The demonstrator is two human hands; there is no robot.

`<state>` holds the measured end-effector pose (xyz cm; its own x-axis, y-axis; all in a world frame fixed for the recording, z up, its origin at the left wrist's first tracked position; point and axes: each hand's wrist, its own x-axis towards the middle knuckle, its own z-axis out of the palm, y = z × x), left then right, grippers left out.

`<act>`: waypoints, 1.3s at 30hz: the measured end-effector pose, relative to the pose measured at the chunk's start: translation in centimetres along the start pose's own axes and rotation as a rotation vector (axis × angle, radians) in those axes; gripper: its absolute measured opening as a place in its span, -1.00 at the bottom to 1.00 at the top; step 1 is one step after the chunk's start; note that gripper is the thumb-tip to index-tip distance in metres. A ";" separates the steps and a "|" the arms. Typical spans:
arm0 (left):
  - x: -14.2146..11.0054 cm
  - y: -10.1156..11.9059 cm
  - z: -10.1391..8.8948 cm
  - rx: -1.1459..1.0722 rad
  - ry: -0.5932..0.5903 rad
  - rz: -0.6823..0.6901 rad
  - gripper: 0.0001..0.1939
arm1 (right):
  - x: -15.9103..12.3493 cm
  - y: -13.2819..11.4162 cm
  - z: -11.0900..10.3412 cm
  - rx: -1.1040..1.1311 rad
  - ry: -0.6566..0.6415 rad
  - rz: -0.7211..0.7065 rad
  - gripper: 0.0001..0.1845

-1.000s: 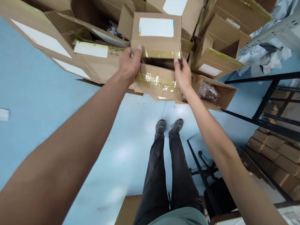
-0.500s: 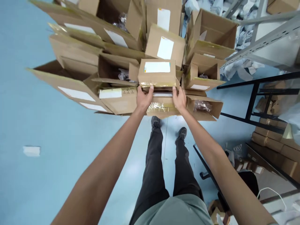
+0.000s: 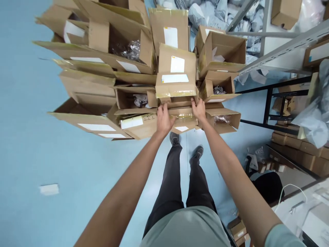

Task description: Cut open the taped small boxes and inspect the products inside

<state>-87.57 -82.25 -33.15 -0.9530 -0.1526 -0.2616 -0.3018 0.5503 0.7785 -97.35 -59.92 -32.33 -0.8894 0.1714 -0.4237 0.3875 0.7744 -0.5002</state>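
A small sealed cardboard box (image 3: 176, 85) with a white label rests on the near side of a big pile of cardboard boxes (image 3: 102, 79). My left hand (image 3: 163, 119) grips its lower left corner and my right hand (image 3: 198, 109) grips its lower right corner, fingers curled on the taped edge. Right under the hands lies another taped box (image 3: 183, 121). Both arms stretch far forward over my legs and shoes.
Open boxes with plastic-wrapped contents (image 3: 223, 90) surround the held box. Grey mailing bags (image 3: 210, 12) lie behind the pile. A metal shelf (image 3: 282, 41) and a black frame (image 3: 269, 103) stand at the right, with stacked boxes (image 3: 300, 151) below. The floor (image 3: 31, 151) is blue.
My view has pulled back and up, so the pile looks smaller and farther. Both hands have stayed on the small box, which has settled lower onto the pile.
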 end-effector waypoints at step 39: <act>-67.9 45.2 23.2 0.081 -1.412 0.880 -0.61 | -87.6 38.3 -22.6 1.217 1.532 0.963 -0.05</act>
<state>-35.89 -27.99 6.53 -0.0356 0.9945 -0.0986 0.3245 0.1048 0.9401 -10.08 -31.54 2.73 0.4073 0.8582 -0.3125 0.0816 -0.3750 -0.9234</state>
